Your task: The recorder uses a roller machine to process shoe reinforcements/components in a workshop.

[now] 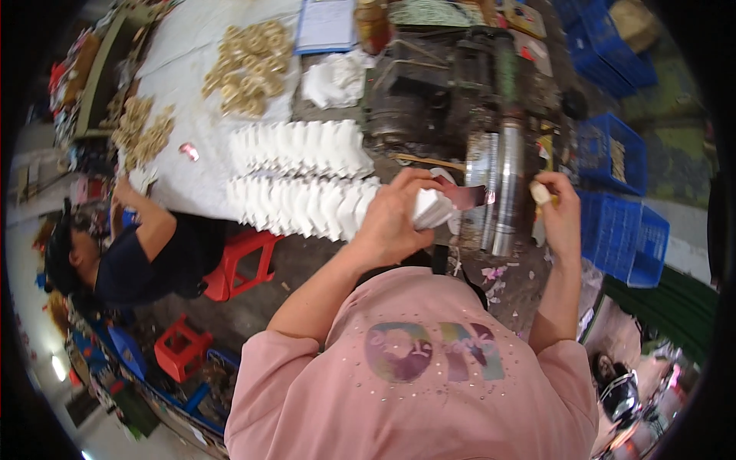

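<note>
My left hand (395,218) is closed around a white folded piece (432,208), just left of the machine's shiny metal rollers (506,192). A pinkish, glossy strip (466,196) sticks out between that hand and the rollers; whether the hand grips it too I cannot tell. On the right side of the rollers, my right hand (562,211) pinches a small cream-coloured roundish piece (541,193). Two rows of similar white folded pieces (299,203) stand packed side by side on the table, left of my left hand.
Beige ring-shaped pieces (249,65) lie heaped on the white-covered table (184,100). A clipboard (325,27) and crumpled white cloth (335,80) are behind the rows. Blue crates (625,238) stand at right. Another person (130,253) works at left, near red stools (182,349).
</note>
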The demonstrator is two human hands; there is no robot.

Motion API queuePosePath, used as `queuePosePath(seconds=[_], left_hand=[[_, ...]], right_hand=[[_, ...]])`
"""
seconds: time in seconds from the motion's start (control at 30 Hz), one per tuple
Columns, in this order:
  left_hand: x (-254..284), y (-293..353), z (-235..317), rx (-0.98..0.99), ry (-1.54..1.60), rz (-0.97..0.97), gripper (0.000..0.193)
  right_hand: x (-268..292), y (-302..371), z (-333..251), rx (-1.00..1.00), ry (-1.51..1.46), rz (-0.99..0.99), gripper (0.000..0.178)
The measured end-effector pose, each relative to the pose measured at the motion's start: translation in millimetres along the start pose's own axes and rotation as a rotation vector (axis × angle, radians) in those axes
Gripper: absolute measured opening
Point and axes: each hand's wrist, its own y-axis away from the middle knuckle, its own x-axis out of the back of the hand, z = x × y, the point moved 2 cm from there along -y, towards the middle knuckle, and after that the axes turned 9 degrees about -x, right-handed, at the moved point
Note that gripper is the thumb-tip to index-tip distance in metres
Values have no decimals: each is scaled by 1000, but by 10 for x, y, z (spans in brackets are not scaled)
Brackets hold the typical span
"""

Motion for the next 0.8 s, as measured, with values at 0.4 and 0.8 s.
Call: queuePosePath(seconds=[0.4, 0.8], left_hand=[[1093, 1781, -1491, 330, -881, -360, 48], [1220, 1091, -641, 497, 92, 312, 60]], right_hand=[[-134, -33, -77, -60, -129, 53, 15], [-300, 239, -612, 136, -233, -13, 16]])
